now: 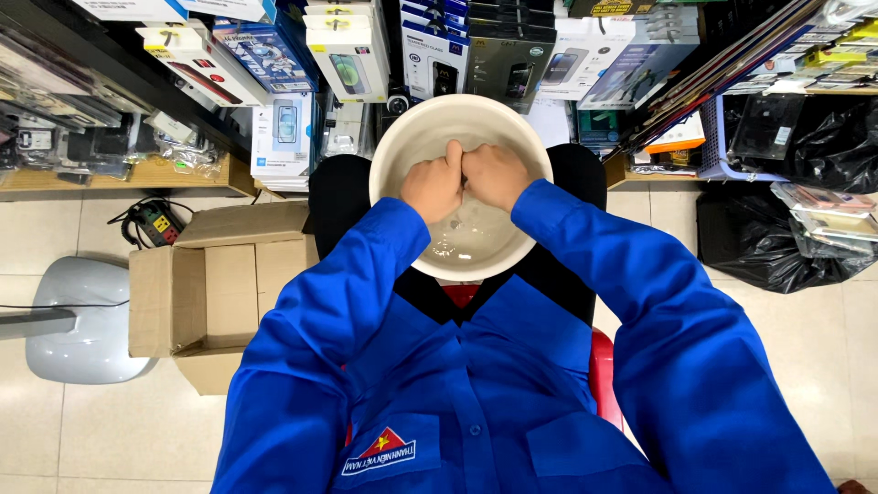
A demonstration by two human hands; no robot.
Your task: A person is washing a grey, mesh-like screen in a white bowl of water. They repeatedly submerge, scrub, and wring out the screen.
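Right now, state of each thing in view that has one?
Basin: upright, holds a little water.
Left hand: closed in a fist, in the basin, pressed against the right hand.
Right hand: closed, in the basin; what it grips, if anything, cannot be seen.
Cardboard box: open, flaps out, looks empty.
Black bag: full, on the floor.

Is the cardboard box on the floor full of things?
No, the cardboard box lies open beside the person, and only its bare inside shows.

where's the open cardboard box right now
In the head view, the open brown cardboard box sits on the tiled floor on the person's left, beside the blue sleeve, between the round cream basin and a grey stool.
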